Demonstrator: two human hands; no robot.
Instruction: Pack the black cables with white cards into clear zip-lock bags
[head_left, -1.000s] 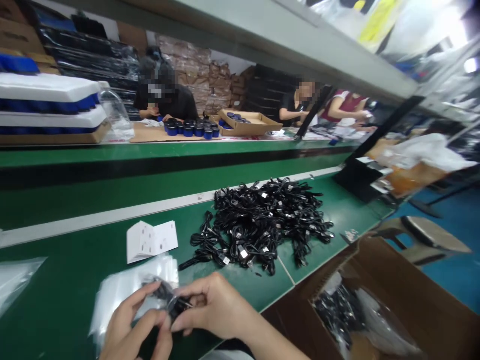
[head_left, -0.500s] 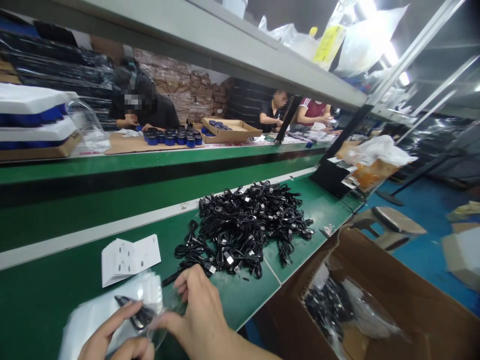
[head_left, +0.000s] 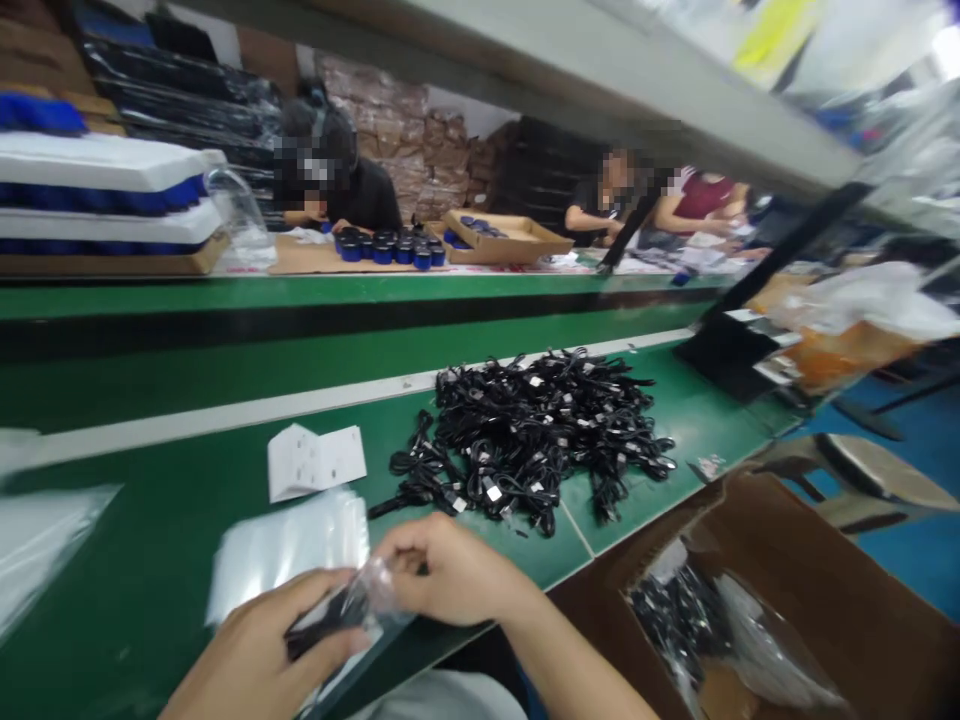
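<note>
**"So, what have you got there?"**

"My left hand (head_left: pixel 255 650) is clenched around a coiled black cable (head_left: pixel 322 625), and the cable sits partly inside a clear plastic bag (head_left: pixel 371 595). My right hand (head_left: pixel 450 570) pinches the thin film between its fingers (head_left: pixel 397 550). Both hands are in front of the pile of black cables (head_left: pixel 540 440), toward its left."

**"What could go wrong?"**

"The film is slick and thin, so a hard pinch could tear it. The springy coil could also slip from my grip, or a stiff plug could snag the bag's mouth."

**"And around that pile?"**

"It's a glossy, tangled heap on the green tabletop (head_left: pixel 150 520). Left of it lie a stack of clear bags (head_left: pixel 289 545) and a folded white leaflet (head_left: pixel 315 462). To its right, a brown cardboard carton (head_left: pixel 757 525) holds bagged black cables. If I swing an elbow carelessly, I could drag loose cable ends off the pile."
</note>
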